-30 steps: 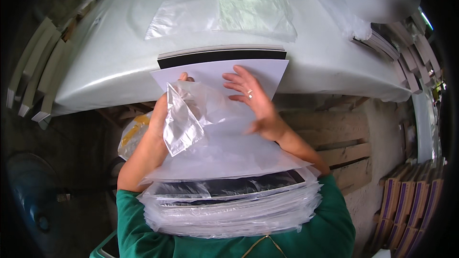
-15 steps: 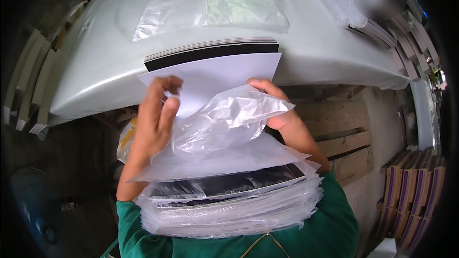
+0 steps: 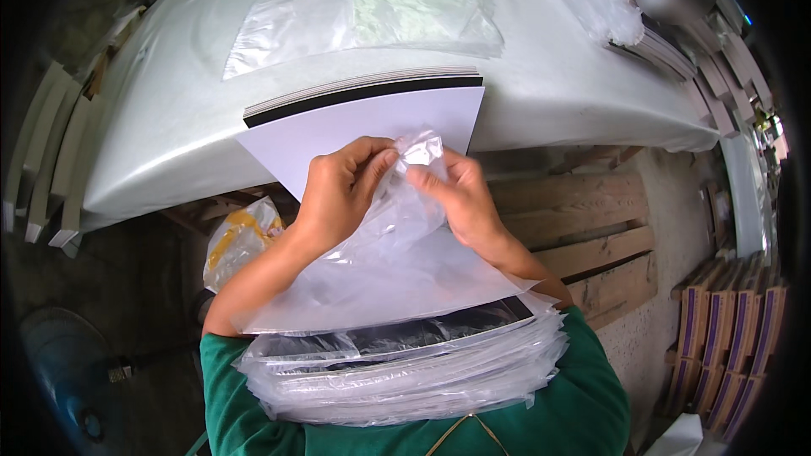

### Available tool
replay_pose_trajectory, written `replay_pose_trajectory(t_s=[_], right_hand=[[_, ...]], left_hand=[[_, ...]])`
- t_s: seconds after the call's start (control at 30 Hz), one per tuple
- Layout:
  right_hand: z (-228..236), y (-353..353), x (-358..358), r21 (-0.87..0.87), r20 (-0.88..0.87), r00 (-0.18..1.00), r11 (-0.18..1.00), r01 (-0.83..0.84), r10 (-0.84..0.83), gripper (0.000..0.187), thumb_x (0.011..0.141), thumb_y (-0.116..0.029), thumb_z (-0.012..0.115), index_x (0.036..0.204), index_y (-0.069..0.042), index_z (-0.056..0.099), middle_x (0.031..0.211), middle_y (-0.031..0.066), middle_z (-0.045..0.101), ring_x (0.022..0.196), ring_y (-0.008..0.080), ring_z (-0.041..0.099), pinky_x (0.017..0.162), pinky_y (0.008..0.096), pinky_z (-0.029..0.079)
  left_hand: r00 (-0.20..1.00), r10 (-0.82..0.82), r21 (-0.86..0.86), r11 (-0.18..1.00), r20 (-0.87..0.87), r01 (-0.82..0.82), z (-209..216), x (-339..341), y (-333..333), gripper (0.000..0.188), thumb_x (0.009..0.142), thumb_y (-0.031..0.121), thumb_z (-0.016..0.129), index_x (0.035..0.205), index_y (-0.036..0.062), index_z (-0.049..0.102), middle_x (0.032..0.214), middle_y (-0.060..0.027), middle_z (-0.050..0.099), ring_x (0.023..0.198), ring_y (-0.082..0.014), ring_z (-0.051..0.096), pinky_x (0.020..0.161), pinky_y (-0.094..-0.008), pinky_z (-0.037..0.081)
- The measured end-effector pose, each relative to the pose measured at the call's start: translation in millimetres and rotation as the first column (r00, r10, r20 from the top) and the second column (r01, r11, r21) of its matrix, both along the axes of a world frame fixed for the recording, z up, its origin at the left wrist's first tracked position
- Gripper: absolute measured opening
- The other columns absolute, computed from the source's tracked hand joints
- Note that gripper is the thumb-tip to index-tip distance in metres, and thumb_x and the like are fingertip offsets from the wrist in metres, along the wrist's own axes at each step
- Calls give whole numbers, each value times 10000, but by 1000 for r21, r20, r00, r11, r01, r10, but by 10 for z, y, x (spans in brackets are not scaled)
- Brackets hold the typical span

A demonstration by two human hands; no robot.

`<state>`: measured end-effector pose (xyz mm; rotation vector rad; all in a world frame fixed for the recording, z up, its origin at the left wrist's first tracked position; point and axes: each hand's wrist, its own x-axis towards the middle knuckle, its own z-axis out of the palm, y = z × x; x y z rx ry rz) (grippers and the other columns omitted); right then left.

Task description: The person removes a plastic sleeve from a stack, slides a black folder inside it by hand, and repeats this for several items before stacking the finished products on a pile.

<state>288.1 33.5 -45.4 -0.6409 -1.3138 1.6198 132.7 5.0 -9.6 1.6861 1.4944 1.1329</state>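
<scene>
Both my hands have hold of a clear plastic bag (image 3: 397, 211), bunched up between them in front of a white sheet (image 3: 372, 118). Thumb and fingers of my left hand (image 3: 342, 190) pinch the bag's upper edge. Close beside it, my right hand (image 3: 460, 198) grips the same crumpled edge, thumb on top. The white sheet leans at the table's near edge, with a black panel (image 3: 363, 95) and several pale boards behind it. Against my body rests a thick stack of plastic-sleeved dark panels (image 3: 405, 371). The bag's lower part spreads over that stack.
A plastic-covered table (image 3: 169, 118) curves across the far side, with flat clear bags (image 3: 363, 13) on it. Stacked boards stand at left (image 3: 51, 152) and right (image 3: 718, 76). Wooden slats (image 3: 583, 228) and brown cartons (image 3: 718, 338) are lower right; a fan (image 3: 68, 371) is lower left.
My right hand has come left and inward, and my left hand has moved right to meet it. The bag's loose edge is now gathered between both hands.
</scene>
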Motion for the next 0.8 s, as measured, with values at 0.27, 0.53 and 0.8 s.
replay_pose_trajectory(t_s=[0.27,0.53,0.8], right_hand=[[-84,39,51,-36,-210,939,962,271,-272,150,811,-159,601,847,-14,618,743,-23,574,670,24,481,600,183,384],[-24,-44,-9,-129,-155,981,987,95,-115,156,795,-114,611,912,-11,601,796,4,596,752,65,534,694,210,422],[-64,-37,-16,-95,-221,967,989,111,-130,189,791,-126,621,942,-21,582,841,13,594,773,62,522,692,212,411]], left_hand=[[971,-128,33,990,-204,137,27,-14,-94,164,831,115,562,842,-48,580,690,-68,589,624,-96,498,596,-227,425],[985,4,-24,1000,173,1,-67,-17,-66,173,836,125,558,872,-41,592,727,-58,599,676,-89,517,646,-214,424],[970,-11,40,999,244,1,-109,21,-89,148,796,107,607,827,-37,598,756,-41,609,710,-80,524,662,-209,425]])
